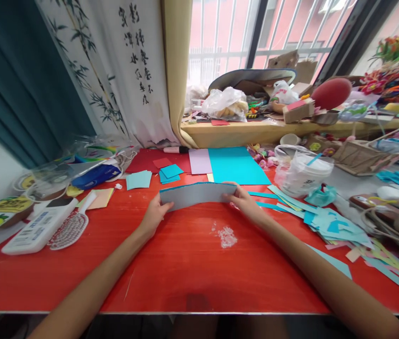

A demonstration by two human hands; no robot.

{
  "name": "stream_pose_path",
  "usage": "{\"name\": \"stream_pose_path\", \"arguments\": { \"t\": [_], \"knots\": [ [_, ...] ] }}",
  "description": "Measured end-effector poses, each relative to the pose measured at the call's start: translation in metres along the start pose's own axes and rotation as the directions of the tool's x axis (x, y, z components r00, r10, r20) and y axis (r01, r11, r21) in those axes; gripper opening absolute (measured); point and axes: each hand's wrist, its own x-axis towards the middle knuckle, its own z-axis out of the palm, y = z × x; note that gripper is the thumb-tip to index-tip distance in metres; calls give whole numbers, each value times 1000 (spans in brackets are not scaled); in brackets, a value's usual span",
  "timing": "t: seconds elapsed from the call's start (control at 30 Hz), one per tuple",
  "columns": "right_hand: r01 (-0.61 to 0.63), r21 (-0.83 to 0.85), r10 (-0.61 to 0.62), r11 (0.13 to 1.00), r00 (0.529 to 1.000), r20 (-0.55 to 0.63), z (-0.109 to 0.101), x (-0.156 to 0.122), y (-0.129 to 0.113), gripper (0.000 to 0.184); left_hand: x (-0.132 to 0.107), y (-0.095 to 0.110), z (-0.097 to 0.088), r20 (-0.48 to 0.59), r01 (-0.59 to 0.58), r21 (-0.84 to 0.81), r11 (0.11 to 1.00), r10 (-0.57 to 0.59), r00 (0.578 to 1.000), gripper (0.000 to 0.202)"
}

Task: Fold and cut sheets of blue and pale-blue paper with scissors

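Note:
A long strip of paper (199, 194), grey on the side facing me with a blue upper edge, is held up above the red table (181, 263). It bows slightly along its length. My left hand (156, 209) pinches its left end, the thumb on the near face. At the right end my right hand (240, 197) grips it in the same way. Behind the strip lie small blue paper squares (170, 172), a stack of pale teal squares (139, 180), a lilac sheet (199, 161) and a large bright blue sheet (238, 165).
A hairbrush (70, 228) and a white box (40, 226) lie at the left. Crumpled clear bits (227, 237) rest near the middle. Paper offcuts (340, 226) and a white bucket (301, 174) crowd the right. A cluttered windowsill (227, 132) runs along the back.

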Motion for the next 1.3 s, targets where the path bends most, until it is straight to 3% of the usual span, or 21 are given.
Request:
{"name": "stream_pose_path", "arguments": {
  "t": [0.17,0.37,0.6,0.73,1.13,1.3],
  "knots": [
    [-44,39,46,998,998,-51,-1,3,6,44,5,-3,-1,-3,24,-25,999,-24,1000,32],
    [-65,121,64,990,998,10,-4,3,8,32,7,-2,-4,33,58,-98,994,-55,998,34],
    [-165,223,148,961,985,92,-5,-1,-3,36,-1,12,-8,171,117,-216,969,-80,982,44],
    [-231,258,194,938,968,159,-3,-3,-7,36,-2,11,-9,197,123,-291,949,-67,978,49],
    [-361,267,285,893,915,285,0,-5,-6,38,1,5,-17,134,67,-225,972,-38,990,42],
    [-299,288,252,910,949,190,4,-3,4,26,-4,10,-16,219,119,-185,976,-77,973,42]
  ]
}}
